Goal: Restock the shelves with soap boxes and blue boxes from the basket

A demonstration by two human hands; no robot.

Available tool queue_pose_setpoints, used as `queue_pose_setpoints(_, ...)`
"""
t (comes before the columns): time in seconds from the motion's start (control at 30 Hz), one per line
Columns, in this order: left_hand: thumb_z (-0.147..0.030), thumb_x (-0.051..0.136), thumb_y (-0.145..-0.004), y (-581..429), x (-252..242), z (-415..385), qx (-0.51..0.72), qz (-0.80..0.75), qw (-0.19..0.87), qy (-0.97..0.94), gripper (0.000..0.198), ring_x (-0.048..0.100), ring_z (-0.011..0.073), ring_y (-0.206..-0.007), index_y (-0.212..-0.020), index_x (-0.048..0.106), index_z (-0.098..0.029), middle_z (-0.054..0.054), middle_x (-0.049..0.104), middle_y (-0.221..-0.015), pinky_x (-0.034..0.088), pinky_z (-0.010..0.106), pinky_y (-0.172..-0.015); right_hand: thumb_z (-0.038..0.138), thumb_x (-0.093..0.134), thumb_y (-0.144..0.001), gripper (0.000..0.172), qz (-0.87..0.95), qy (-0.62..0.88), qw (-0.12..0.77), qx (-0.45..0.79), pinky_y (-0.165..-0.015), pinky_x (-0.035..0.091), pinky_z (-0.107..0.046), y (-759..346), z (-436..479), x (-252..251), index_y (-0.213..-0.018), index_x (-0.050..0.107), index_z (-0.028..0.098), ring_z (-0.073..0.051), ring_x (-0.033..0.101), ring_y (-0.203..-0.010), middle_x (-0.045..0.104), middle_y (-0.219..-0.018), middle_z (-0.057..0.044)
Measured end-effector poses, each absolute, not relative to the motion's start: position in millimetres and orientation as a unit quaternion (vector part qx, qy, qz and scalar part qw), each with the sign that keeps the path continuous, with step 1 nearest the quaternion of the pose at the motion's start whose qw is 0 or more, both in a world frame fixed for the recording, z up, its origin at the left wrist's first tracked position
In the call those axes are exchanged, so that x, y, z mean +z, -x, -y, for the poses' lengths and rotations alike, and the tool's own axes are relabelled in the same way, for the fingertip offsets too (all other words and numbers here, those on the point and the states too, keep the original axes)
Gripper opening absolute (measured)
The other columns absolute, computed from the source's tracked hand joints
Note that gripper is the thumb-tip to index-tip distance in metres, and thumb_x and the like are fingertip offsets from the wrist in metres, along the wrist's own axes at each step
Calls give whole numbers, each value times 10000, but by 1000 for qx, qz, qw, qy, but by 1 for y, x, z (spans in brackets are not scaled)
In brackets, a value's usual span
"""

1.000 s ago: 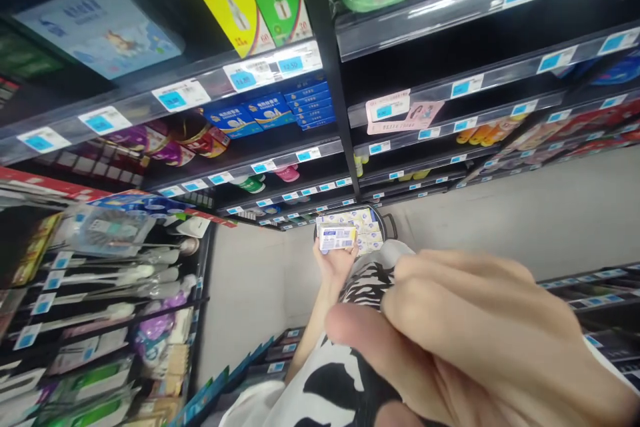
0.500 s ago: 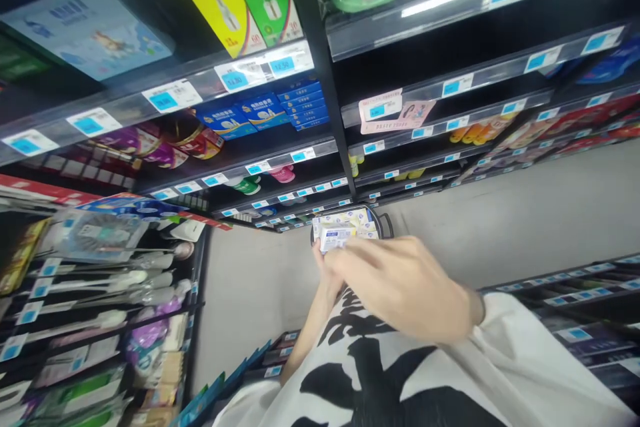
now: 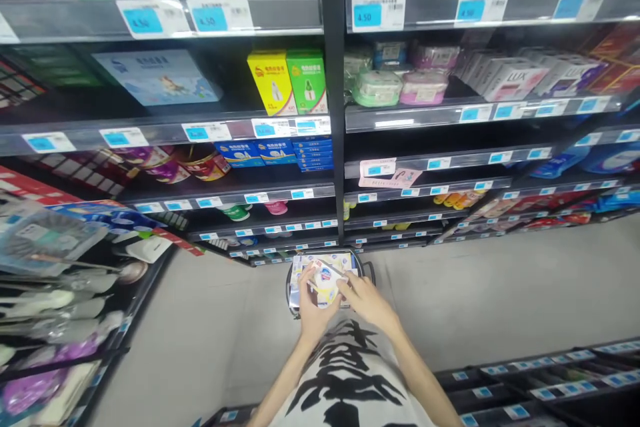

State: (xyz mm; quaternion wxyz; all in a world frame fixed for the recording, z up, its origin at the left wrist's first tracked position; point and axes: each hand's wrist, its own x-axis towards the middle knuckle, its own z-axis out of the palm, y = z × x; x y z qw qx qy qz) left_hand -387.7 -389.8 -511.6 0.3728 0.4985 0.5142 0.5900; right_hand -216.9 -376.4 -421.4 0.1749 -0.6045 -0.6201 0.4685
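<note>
Low in front of me, both my hands hold one white soap box (image 3: 327, 278) with a round blue and red logo and a yellow edge. My left hand (image 3: 313, 312) wraps its left and near side, thumb and fingers closed on it. Gripping the right end is my right hand (image 3: 369, 301), its fingers bent against the box. Just beneath is a dark-rimmed basket (image 3: 289, 288) filled with several similar white and yellow boxes, partly hidden by my hands.
Ahead rise dark shelves (image 3: 240, 121) with price tags, holding a yellow box (image 3: 271, 83), a green box (image 3: 307, 82) and LUX soap boxes (image 3: 515, 78). A rack of packaged brushes (image 3: 55, 300) stands left. Grey floor (image 3: 450, 287) lies around the basket, with more shelving (image 3: 550, 380) at lower right.
My right hand has come down and away from close to the camera to the soap box, which both hands now hold. The box has turned to show its logo. My view has shifted and levelled.
</note>
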Motion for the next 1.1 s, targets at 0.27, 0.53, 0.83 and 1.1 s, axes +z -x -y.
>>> queue_pose_setpoints(0.27,-300,920,-729,387,-505,388,553,-528,296,-573,867,368,414,-1558,-1478,484,-285,172,410,-1585,403,638,-1232,548,435,-1042,400,614,589,216,479,-770,448,-314,220,368,-426,-865,609,234,-214,643,-730,674,-677,-10)
queue_pose_setpoints(0.53,-356,939,-682,381,-504,385,572,-538,410,-464,950,426,395,-1519,-1495,457,-264,174,434,-1585,437,572,-1216,598,493,-1015,469,598,585,283,469,-679,417,-289,227,367,-428,-727,552,232,-168,586,-604,610,-588,15)
queue_pose_setpoints(0.83,-709,662,-830,381,-472,382,548,-334,764,-70,709,654,376,-1220,-1317,682,-195,157,732,-1303,569,532,-977,732,345,-1030,737,608,560,263,498,-666,452,-311,218,365,-437,-535,537,221,-182,593,-576,605,-524,-34)
queue_pose_setpoints(1.1,-652,644,-881,388,-461,377,539,-254,803,27,582,699,278,-957,-1210,719,-177,126,783,-1172,547,396,-832,673,403,-1040,624,635,536,214,514,-705,470,-300,221,364,-440,-643,559,217,-177,640,-626,647,-602,-19)
